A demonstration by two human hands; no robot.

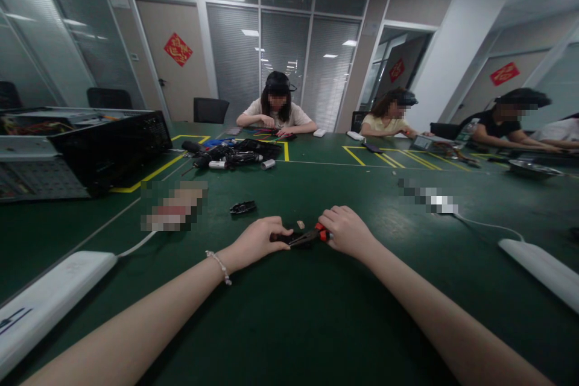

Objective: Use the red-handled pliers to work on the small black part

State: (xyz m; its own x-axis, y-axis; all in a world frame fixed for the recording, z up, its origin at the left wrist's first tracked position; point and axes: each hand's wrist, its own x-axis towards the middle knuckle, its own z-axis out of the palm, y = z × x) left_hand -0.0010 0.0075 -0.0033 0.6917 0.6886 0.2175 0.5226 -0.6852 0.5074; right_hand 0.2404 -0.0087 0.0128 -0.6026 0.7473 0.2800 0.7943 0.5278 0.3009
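My right hand (346,230) is closed round the red handles of a pair of needle-nose pliers (306,237), whose dark jaws point left. Between finger and thumb, my left hand (260,238) pinches a small black part (279,237) right at the tips of the pliers. Its exact kind is hard to make out, as the fingers partly cover it. Just beyond the pliers a small pale scrap (300,225) lies on the green table (298,325). Farther off to the left rests a black plastic piece (243,207), like an open shell.
A computer case (113,148) stands at the left. Black tools and cables (235,154) lie heaped beyond my hands. White power banks (67,289) (543,271) with cables sit at both sides. Several people sit across the table, one (277,108) directly opposite. A metal dish (534,167) is far right.
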